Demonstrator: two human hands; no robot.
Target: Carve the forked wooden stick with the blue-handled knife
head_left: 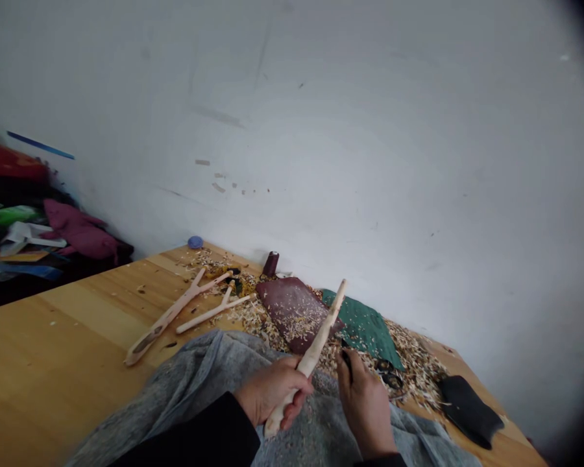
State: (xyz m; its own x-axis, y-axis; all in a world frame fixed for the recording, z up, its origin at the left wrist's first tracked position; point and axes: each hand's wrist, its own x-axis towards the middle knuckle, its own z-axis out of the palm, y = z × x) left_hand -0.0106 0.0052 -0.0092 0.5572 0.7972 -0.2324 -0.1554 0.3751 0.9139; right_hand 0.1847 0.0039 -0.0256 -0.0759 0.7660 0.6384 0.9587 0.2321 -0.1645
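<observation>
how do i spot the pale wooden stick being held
On the light wooden boards, find the grey cloth over the lap. Above it the left hand grips the pale wooden stick, beside the right hand holding a dark tool. Unlike the two forked sticks lying flat, it is unforked and raised.

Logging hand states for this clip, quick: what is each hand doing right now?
Left hand: closed around the pale carved stick.
Right hand: closed on a small dark tool; what kind of tool cannot be told.
</observation>
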